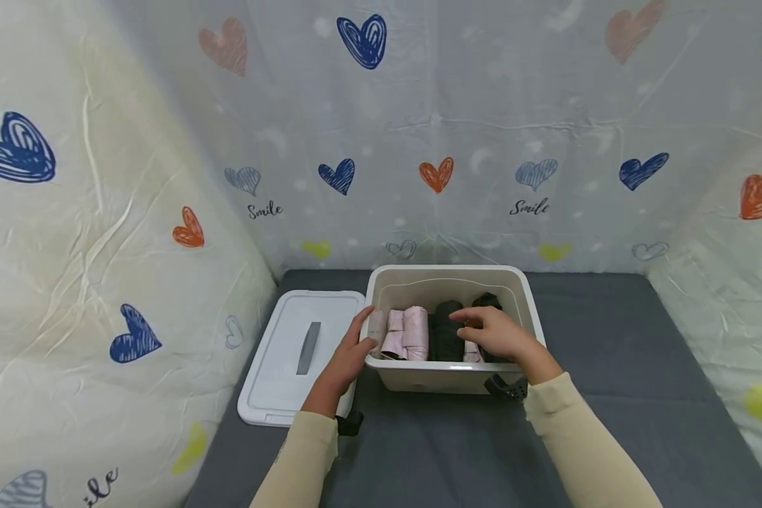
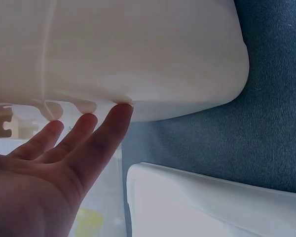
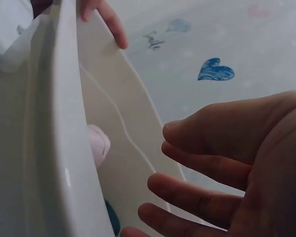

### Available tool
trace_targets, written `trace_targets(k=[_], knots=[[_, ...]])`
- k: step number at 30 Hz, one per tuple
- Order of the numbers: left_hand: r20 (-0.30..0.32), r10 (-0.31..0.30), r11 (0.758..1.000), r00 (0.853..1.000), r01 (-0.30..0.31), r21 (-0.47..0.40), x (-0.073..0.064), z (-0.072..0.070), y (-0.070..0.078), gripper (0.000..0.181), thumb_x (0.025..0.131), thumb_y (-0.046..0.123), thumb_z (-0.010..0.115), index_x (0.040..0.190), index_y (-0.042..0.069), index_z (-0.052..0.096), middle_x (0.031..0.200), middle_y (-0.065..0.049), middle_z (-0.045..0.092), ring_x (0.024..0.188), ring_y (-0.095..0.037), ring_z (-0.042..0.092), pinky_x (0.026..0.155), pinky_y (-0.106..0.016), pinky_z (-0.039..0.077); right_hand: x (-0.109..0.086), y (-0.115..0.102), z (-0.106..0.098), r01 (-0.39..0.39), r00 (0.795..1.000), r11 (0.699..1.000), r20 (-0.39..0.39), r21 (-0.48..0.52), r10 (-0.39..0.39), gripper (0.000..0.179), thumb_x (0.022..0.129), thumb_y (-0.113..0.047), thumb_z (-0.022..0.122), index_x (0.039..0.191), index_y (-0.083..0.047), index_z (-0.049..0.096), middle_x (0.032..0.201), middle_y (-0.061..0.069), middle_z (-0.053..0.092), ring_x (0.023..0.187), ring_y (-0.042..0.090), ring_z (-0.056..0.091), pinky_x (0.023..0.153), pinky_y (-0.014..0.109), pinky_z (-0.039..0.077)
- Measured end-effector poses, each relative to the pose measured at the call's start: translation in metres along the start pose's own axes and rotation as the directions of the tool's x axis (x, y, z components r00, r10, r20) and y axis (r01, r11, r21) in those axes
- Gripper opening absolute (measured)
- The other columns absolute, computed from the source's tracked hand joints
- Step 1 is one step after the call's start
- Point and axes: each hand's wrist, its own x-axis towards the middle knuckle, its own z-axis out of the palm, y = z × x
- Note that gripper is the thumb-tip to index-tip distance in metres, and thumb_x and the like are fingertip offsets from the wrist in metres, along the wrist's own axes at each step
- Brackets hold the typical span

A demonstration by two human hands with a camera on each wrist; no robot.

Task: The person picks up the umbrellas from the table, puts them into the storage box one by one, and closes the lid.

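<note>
A beige storage box (image 1: 413,377), its top uncovered, holds rolled pink cloth bundles (image 1: 415,331) and a dark roll (image 1: 446,331). Farther right in it lies a black bundle (image 1: 487,301), partly hidden. My left hand (image 1: 349,356) rests at the box's left rim; in the left wrist view its nearly straight fingers (image 2: 101,143) touch the outer wall. Over the right part of the box is my right hand (image 1: 492,331), fingers spread and slightly bent. The right wrist view shows nothing between its thumb and fingers (image 3: 202,197).
A white lid (image 1: 273,360) with a grey handle (image 1: 307,348) lies flat left of the box. Both are on a grey cloth-covered surface (image 1: 609,353). Sheets printed with hearts (image 1: 381,106) stand behind and at both sides.
</note>
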Motion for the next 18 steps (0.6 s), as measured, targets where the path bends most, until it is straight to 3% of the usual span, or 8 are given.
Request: trace_targets(k=[8, 13, 18], knots=[[0.008, 0.047, 0.999, 0.999, -0.047, 0.017, -0.001, -0.003, -0.003, 0.057, 0.101, 0.025, 0.045, 0.151, 0.041, 0.022, 0.161, -0.005, 0.019, 0.144, -0.034, 0.025, 0.108, -0.062, 0.029, -0.018, 0.001, 0.001, 0.025, 0.999, 0.996, -0.042, -0.081, -0.028, 0.038, 0.094, -0.021, 0.058, 0.132, -0.012, 0.06, 0.134, 0.015, 0.057, 0.119, 0.034, 0.055, 0.094, 0.052, 0.045], [0.037, 0.076, 0.997, 0.996, -0.076, 0.0, -0.005, -0.009, 0.008, 0.06, 0.102, 0.027, 0.045, 0.155, 0.034, 0.016, 0.16, -0.014, 0.021, 0.143, -0.04, 0.028, 0.106, -0.062, 0.032, -0.03, 0.003, -0.001, 0.038, 0.995, 0.995, -0.086, -0.087, -0.046, 0.037, 0.095, -0.019, 0.058, 0.131, -0.01, 0.06, 0.138, 0.015, 0.052, 0.121, 0.035, 0.053, 0.093, 0.05, 0.047], [0.01, 0.083, 0.996, 0.996, -0.083, -0.016, -0.003, -0.016, 0.005, 0.06, 0.102, 0.038, 0.042, 0.155, 0.031, 0.016, 0.157, -0.018, 0.028, 0.141, -0.04, 0.034, 0.104, -0.06, 0.037, -0.042, 0.005, -0.005, 0.045, 0.984, 0.991, -0.164, -0.123, -0.065, 0.037, 0.094, -0.019, 0.059, 0.13, -0.013, 0.061, 0.138, 0.013, 0.053, 0.121, 0.034, 0.054, 0.094, 0.052, 0.045]])
